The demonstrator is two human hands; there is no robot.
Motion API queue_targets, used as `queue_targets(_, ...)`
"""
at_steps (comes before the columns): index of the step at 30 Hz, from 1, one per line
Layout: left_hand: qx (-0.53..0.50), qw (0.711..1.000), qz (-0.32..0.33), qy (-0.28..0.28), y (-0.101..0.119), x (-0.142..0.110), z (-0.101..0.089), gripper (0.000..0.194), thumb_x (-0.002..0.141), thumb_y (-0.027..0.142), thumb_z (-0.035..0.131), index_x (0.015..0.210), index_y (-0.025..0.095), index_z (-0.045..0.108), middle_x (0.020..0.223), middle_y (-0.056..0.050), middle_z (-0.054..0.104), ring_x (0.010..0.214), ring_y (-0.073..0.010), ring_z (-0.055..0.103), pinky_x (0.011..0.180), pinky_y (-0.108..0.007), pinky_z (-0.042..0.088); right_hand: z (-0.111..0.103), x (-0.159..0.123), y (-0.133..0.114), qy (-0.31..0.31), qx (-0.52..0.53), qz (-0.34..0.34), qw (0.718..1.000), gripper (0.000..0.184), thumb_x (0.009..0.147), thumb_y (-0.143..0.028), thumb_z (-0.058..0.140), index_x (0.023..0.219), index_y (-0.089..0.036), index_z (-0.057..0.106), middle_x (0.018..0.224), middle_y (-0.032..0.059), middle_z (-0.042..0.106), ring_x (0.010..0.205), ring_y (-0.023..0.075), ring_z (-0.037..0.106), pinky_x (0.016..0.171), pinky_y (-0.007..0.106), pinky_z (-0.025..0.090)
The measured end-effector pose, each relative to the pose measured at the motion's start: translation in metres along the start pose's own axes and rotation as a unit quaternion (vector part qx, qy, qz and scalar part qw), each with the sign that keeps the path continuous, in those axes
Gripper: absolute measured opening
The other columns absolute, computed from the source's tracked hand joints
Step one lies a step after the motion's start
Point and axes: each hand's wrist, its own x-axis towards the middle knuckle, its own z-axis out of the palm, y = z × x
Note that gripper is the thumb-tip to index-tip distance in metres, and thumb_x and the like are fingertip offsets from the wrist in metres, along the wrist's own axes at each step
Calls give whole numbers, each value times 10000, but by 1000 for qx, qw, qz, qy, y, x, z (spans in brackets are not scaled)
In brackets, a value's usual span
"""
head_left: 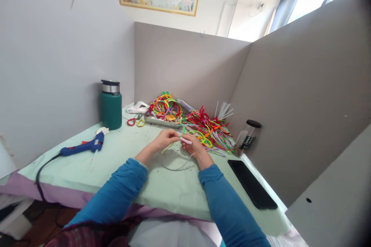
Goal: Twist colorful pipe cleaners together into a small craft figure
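My left hand (pixel 165 139) and my right hand (pixel 193 144) meet over the middle of the green table (pixel 121 162). Both pinch a thin white hoop, a headband (pixel 176 166), whose curve lies on the cloth toward me. A pink pipe cleaner (pixel 185 140) is gripped between the fingers of both hands at the band's top. Just beyond my hands lies a heap of coloured pipe cleaners (pixel 207 129). A metal tray (pixel 162 117) behind it holds several wrapped coloured hoops.
A blue glue gun (pixel 84 146) with a black cord lies at the left. A green flask (pixel 111 105) stands at the back left, red-and-yellow scissors (pixel 135 122) beside it. A black phone (pixel 251 188) lies at the right, near a dark-lidded jar (pixel 248 135). Grey partitions enclose the table.
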Motion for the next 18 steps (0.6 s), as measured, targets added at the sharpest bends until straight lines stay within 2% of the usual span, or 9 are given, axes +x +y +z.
queue_targets(4,50,997,47,39,-1,1,-1,245,682,374,675,700,130,655,659,-11,584,626,-117,481,590,-234,367,-1,0,0,-32,39,49,998,169,663,-254,695,672,-165,552,537,-28,519,452,72,433,420,192,318)
queue_targets(8,91,991,68,73,5,-1,-3,212,701,345,659,696,133,675,668,-21,598,627,-120,491,594,-234,369,-1,-1,1,-53,65,77,993,142,696,-237,673,699,-154,558,562,-19,535,454,68,420,404,182,266)
queue_targets(13,117,986,61,102,9,-2,-4,169,689,317,671,688,153,707,659,-24,619,622,-124,508,589,-232,370,0,-3,0,-57,61,74,994,208,656,-233,734,740,-166,555,564,-36,520,463,69,414,407,188,259)
queue_targets(18,86,991,21,99,1,2,-4,218,682,329,672,766,141,741,715,-49,681,664,-149,556,622,-248,412,3,-4,1,-61,64,67,994,254,617,-233,762,744,-169,551,554,-43,505,463,63,407,402,177,257)
